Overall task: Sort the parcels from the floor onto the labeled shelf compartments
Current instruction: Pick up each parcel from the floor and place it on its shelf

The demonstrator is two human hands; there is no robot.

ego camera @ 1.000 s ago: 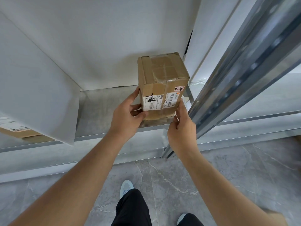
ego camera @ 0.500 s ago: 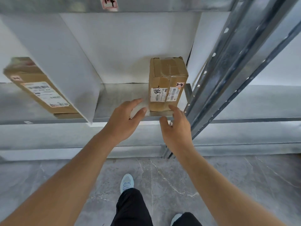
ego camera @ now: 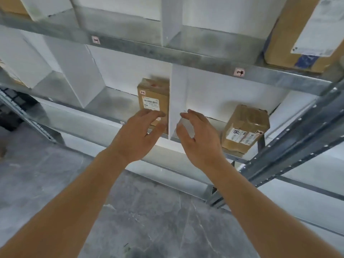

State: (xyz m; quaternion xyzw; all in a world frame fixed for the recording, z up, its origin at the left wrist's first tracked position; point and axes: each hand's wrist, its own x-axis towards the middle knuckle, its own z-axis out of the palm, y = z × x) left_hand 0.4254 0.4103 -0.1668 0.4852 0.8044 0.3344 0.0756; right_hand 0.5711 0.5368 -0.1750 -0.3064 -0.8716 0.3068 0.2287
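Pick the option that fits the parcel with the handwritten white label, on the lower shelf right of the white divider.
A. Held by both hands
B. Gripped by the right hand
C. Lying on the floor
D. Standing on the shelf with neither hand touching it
D: the parcel stands on the lower shelf, while the left hand and right hand hang empty by the white divider.

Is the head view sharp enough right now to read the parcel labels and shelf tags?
Head view: motion-blurred throughout; the right parcel shows only scrawled marks, the left parcel's label print is smeared, the shelf tag is unreadable, and wide-angle distortion bends the upright.
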